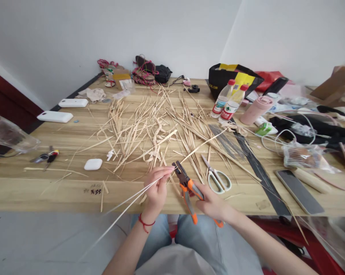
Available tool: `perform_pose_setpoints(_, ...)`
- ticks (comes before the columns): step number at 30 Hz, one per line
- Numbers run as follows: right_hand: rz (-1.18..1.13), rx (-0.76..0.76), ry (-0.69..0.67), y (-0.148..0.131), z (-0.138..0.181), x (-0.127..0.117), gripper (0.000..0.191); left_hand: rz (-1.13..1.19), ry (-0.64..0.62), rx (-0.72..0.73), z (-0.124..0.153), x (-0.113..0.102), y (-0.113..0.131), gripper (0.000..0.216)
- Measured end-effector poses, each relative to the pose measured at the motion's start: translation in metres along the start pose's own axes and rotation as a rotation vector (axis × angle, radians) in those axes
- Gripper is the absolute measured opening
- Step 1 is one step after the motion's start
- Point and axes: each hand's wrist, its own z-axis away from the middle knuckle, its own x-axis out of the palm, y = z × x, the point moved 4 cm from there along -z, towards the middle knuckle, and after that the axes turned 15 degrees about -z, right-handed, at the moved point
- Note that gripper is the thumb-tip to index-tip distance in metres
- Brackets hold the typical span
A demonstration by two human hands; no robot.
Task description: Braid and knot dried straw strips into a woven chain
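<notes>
Near the table's front edge, my left hand (pixel 157 188) pinches pale thin strips (pixel 126 208), which look like bamboo or straw; their long ends trail down to the left. My right hand (pixel 211 199) is wrapped round orange-and-grey pliers (pixel 186 184). The dark jaws of the pliers are at the strip just beyond my left fingertips; whether they bite on it I cannot tell. Past the jaws, a strip runs up to the right. Scissors with pale green handles (pixel 218 179) lie beside my right hand. Loose strips (pixel 132 130) and a twisted root-like piece (pixel 155 139) lie ahead.
Two red-capped bottles (pixel 229 107), a pink tumbler (pixel 256 110) and a black-and-yellow bag (pixel 235 78) stand at the back right. A phone (pixel 300 191) lies at the right front. On the left are a white case (pixel 93 164), keys (pixel 47 156) and white oblong devices (pixel 54 116).
</notes>
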Motion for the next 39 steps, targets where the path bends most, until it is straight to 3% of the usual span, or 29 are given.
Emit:
perform_pose_setpoints(9,-0.122,-0.050,0.044,0.020,-0.001,0.012,0.058,-0.071,0.070,0.016,0.001,-0.005,0.017,0.015)
perform_pose_setpoints(15,-0.146,-0.079,0.033,0.011,-0.002,0.018,0.054,-0.074,0.075,0.052,0.002,-0.008,0.018,0.016)
perform_pose_setpoints(23,-0.284,0.053,-0.005,0.004,-0.010,0.021,0.042,-0.082,0.082,0.132,0.003,-0.007,0.023,0.017)
perform_pose_setpoints(39,-0.309,0.016,0.033,0.005,-0.007,0.023,0.034,-0.063,0.119,0.314,0.003,-0.010,0.035,0.025)
